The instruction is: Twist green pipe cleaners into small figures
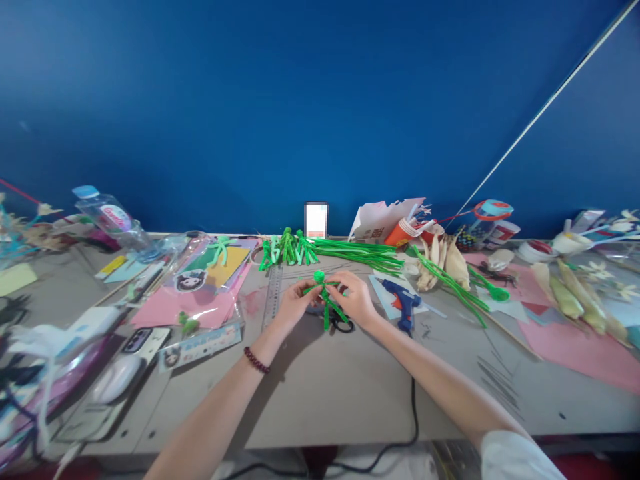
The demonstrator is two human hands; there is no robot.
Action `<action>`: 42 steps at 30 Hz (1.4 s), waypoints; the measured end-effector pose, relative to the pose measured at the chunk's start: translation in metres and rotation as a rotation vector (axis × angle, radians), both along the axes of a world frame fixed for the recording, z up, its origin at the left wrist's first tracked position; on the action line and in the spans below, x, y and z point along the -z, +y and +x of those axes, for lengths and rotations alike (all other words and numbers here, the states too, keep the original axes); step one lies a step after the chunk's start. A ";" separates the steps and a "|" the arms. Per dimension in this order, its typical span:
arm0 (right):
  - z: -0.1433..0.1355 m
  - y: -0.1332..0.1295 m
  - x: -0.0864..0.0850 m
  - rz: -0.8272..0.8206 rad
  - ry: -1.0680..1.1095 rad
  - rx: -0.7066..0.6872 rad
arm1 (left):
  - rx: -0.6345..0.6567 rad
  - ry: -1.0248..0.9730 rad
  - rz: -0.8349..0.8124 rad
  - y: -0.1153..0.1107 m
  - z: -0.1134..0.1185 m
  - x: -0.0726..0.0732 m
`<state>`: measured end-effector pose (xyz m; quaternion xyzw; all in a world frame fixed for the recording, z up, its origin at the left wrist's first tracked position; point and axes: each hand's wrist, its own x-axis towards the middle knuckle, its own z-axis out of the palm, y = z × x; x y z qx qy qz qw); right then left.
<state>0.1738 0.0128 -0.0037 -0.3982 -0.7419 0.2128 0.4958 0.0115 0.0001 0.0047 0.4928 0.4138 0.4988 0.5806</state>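
Observation:
A small green figure of fuzzy pipe cleaners, with a round head, arms and two legs, is upright between my two hands at the middle of the table. My left hand pinches its arm on the left. On the other side, the fingers of my right hand are closed on its right arm. Black-handled scissors lie just beneath the figure, partly hidden. Behind my hands stand or lean several similar green figures, beside a bundle of green pipe cleaners.
A blue glue gun lies right of my hands, its cord running to the front edge. Left are a metal ruler, pink paper and a white mouse. A phone leans on the blue wall.

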 end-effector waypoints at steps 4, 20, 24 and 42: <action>0.000 -0.002 0.000 0.075 -0.062 0.022 | 0.008 -0.019 -0.038 -0.003 0.002 0.000; -0.015 -0.020 0.009 0.106 0.016 0.230 | -0.155 -0.050 -0.059 -0.009 0.015 0.011; -0.017 -0.022 0.012 0.076 0.050 0.244 | -0.158 -0.047 -0.055 -0.008 0.015 0.012; -0.022 -0.026 0.016 0.039 0.036 0.249 | -0.130 -0.085 -0.082 -0.004 0.013 0.022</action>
